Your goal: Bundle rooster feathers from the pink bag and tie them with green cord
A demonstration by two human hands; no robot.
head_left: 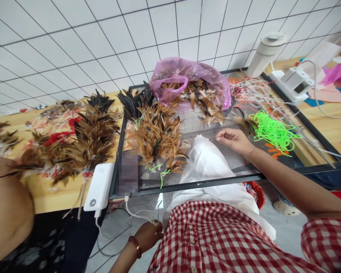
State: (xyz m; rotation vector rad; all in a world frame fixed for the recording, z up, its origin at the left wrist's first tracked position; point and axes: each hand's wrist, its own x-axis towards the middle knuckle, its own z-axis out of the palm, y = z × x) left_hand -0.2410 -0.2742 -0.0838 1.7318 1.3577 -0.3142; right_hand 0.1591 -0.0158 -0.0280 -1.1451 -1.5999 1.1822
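Note:
My right hand [235, 140] is over the glass tabletop, its thumb and fingers pinched together; anything between them is too small to make out. Just behind it lie a loose dark feather [241, 116] and a tangled heap of bright green cord [274, 131]. My left hand [148, 236] is low beside my lap, below the table edge, with curled fingers. A thin yellowish tip shows at it, but what it grips is unclear. Brown feather bundles [159, 132], some with green ties, lie on the glass to the left. A pink plastic bag [199, 68] of feathers lies at the back.
A pixelated dark device [127, 172] and a white power bank [99, 186] with cables lie at the front left. More feather bundles [93, 140] cover the wooden table, beside another person's arm [8, 212]. White cord [255, 93], a bottle [265, 53] and a power strip [290, 87] are at right.

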